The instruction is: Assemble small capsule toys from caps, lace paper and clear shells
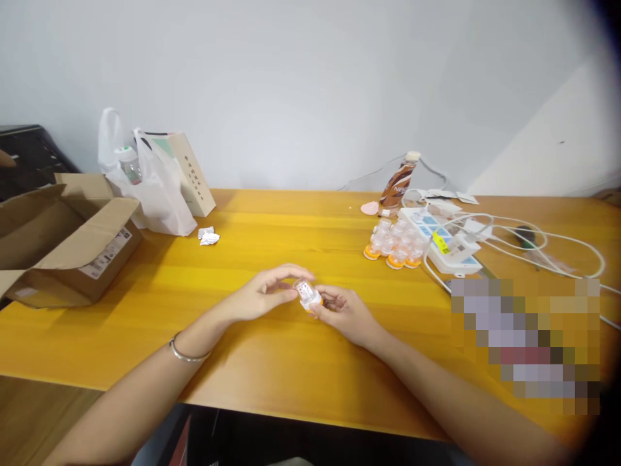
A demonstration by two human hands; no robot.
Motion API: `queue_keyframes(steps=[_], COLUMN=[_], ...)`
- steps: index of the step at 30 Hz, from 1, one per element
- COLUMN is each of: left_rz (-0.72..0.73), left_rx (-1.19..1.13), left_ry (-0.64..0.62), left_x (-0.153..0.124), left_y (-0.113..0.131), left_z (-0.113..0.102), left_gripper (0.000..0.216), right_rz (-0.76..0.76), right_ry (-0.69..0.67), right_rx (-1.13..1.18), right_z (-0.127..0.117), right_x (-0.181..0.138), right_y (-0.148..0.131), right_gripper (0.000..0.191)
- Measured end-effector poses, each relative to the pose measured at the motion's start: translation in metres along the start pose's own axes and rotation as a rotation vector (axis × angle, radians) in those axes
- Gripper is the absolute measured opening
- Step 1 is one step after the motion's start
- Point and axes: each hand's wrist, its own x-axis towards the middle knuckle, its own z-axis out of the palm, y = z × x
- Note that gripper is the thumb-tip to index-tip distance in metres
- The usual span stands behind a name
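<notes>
In front of me, above the middle of the table, a small clear bottle point(307, 293) with a white printed label and an orange end is between my two hands. My left hand point(266, 289) grips its upper end between thumb and fingers. The lower, orange end is pinched by my right hand point(347, 315). Similar clear bottles point(392, 238) with orange caps stand in a cluster to the right, caps down on the table. Parts of the held bottle are hidden behind my fingers.
An open cardboard box point(72, 252) and white plastic bag point(162, 200) stand on the left, near crumpled paper point(209, 237). Back right are a brown drink bottle point(398, 182), a white power strip point(451, 252) and looping cables point(577, 243). A pixelated patch covers the right side.
</notes>
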Motion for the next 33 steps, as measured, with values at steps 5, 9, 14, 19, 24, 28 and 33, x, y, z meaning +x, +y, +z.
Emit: queue_keyframes(steps=[5, 9, 14, 19, 24, 28, 33], left_rz=[-0.036, -0.024, -0.085, 0.018, -0.019, -0.010, 0.032], left_rx=[0.055, 0.004, 0.135, 0.126, -0.166, -0.153, -0.201], left_ry=[0.084, 0.000, 0.170, 0.237, 0.090, 0.073, 0.143], left_x=[0.001, 0.001, 0.002, 0.003, 0.004, 0.005, 0.007], left_y=[0.000, 0.001, -0.002, 0.000, -0.004, -0.008, -0.004], left_z=[0.003, 0.005, 0.012, 0.019, 0.012, 0.010, 0.018], left_gripper=[0.027, 0.028, 0.023, 0.016, 0.031, 0.034, 0.024], right_rz=[-0.023, -0.044, -0.094, -0.117, -0.095, -0.079, -0.075], right_ry=[-0.015, -0.019, 0.029, 0.044, 0.050, 0.059, 0.063], right_rx=[-0.092, -0.122, -0.177, -0.022, 0.176, 0.316, 0.418], right_z=[0.001, 0.001, 0.001, 0.005, 0.005, 0.003, 0.004], right_x=[-0.001, -0.002, -0.003, -0.004, 0.000, 0.002, 0.003], right_y=[-0.003, -0.005, -0.004, 0.000, -0.004, -0.008, -0.006], right_gripper=[0.022, 0.023, 0.019, 0.019, 0.020, 0.019, 0.022])
